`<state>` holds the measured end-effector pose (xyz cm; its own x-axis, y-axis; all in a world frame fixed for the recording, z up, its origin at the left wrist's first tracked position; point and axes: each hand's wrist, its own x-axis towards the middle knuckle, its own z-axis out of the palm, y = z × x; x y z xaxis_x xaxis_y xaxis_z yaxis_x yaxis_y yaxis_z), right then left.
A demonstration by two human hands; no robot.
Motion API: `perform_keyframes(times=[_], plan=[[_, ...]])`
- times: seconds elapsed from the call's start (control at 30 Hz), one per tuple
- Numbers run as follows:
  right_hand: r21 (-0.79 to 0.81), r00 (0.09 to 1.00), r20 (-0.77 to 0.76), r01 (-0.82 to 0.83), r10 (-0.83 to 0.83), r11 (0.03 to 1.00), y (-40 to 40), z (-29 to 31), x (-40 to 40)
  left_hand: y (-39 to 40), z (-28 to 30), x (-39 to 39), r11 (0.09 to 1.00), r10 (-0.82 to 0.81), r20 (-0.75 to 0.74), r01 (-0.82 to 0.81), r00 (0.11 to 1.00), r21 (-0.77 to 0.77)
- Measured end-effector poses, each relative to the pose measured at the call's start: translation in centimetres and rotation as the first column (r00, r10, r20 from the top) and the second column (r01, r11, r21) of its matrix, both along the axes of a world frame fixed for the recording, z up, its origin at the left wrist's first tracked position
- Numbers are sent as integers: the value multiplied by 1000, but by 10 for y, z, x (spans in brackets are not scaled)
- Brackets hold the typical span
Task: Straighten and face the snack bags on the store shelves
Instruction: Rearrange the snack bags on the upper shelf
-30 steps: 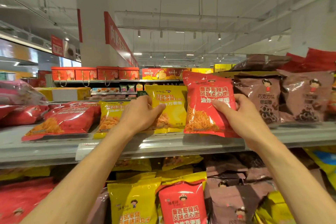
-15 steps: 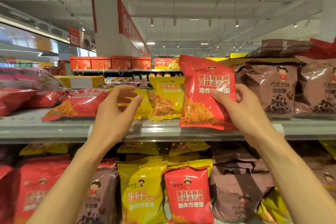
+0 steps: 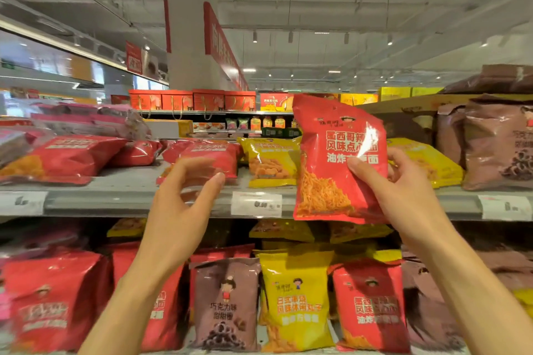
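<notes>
While we face stock: top shelf
Right hand: pinching red bag upright, label toward us
Left hand: spread, empty, near flat red bag

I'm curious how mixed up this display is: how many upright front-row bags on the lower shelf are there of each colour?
Red bags: 3
Brown bags: 2
Yellow bags: 1
Total: 6, leaving out the cut-off far right edge.

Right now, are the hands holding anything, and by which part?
Right hand grips the red noodle snack bag by its right edge; left hand is open, holding nothing.
</notes>
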<state>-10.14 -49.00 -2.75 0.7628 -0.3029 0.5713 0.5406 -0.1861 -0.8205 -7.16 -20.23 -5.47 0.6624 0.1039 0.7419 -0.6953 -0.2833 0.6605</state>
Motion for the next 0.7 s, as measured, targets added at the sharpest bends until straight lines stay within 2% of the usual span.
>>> perform_keyframes(times=[0.3, 0.53, 0.6, 0.7], plan=[[43, 998, -39, 53, -51, 998, 139, -9, 5, 125, 4, 14, 993, -100, -58, 103, 993, 50], [35, 994, -5, 105, -105, 994, 220, 2, 21, 179, 21, 24, 979, -149, -40, 153, 988, 135], [-7, 992, 9, 125, -125, 992, 240, 12, 32, 190, 26, 30, 978, -129, -11, 129, 992, 163], [-80, 990, 8, 141, -141, 987, 267, 30, 55, 212, 36, 46, 977, -1, 74, -14, 997, 211]])
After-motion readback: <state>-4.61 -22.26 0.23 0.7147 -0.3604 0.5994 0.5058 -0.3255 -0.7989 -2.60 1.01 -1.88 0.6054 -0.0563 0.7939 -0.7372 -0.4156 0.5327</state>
